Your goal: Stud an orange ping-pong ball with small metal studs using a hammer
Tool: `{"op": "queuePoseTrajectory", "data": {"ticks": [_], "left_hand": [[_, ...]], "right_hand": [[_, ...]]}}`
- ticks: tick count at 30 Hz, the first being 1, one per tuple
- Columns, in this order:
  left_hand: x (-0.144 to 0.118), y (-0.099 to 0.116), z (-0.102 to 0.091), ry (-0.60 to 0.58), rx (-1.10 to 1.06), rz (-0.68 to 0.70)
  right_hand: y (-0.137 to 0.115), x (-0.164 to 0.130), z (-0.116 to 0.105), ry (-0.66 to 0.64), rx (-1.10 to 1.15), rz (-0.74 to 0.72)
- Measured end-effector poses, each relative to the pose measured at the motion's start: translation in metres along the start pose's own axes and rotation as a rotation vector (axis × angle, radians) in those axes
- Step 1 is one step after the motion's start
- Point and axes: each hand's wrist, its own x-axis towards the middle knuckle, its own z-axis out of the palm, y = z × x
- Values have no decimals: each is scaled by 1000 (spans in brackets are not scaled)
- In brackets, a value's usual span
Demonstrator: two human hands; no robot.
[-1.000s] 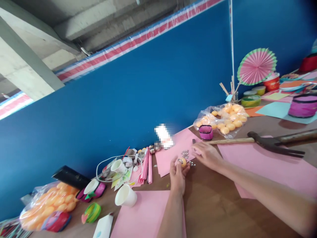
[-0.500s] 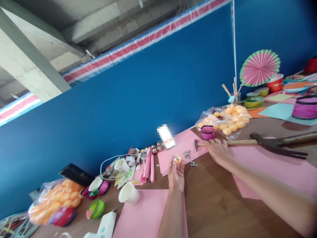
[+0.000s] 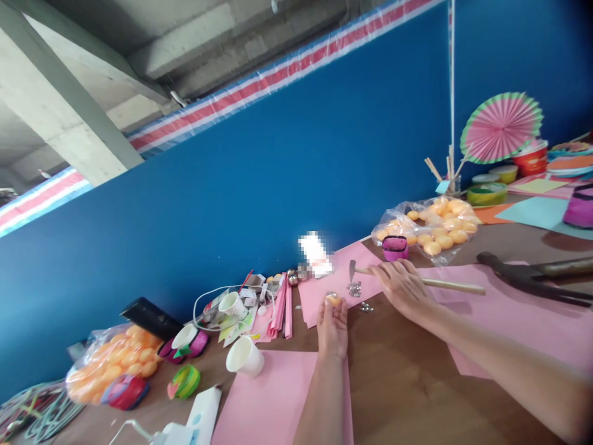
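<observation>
My left hand (image 3: 332, 327) pinches a small orange ball (image 3: 332, 300) at its fingertips, held above the brown table (image 3: 398, 377). My right hand (image 3: 402, 285) grips the wooden handle of a small hammer (image 3: 445, 285), whose metal head (image 3: 351, 271) sticks out to the left over a pink paper sheet (image 3: 331, 285). Small metal pins (image 3: 355, 288) lie in a little heap just below the hammer head, with a few more (image 3: 365, 306) on the bare wood.
A clear bag of orange balls (image 3: 433, 228) and a magenta tape roll (image 3: 395, 248) sit behind my right hand. A large dark hammer (image 3: 532, 278) lies at right. White paper cups (image 3: 244, 356), another bag of balls (image 3: 115, 364) and paper scraps crowd the left. A blue wall stands behind.
My right hand went from the pins to the small hammer's handle, closed on it and drew it leftward. My left hand stayed put with the ball.
</observation>
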Motion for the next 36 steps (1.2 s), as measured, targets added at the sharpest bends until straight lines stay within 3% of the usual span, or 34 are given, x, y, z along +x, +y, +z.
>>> {"op": "queuePoseTrajectory", "data": {"ticks": [8,12,20,36], "left_hand": [[-1,1,-2,-52,7,-10],[-2,1,-1,-16,27,-13],[-1,-1,-2,-43,30,-2],[-2,-1,-2,-79,43,21]], "right_hand": [[-9,-9,-3,131,177,-121],[-13,-10,-6,221,219,-162],[-16,-13,-4,206,196,-232],[-18,-13,-4,217,220,-171]]}}
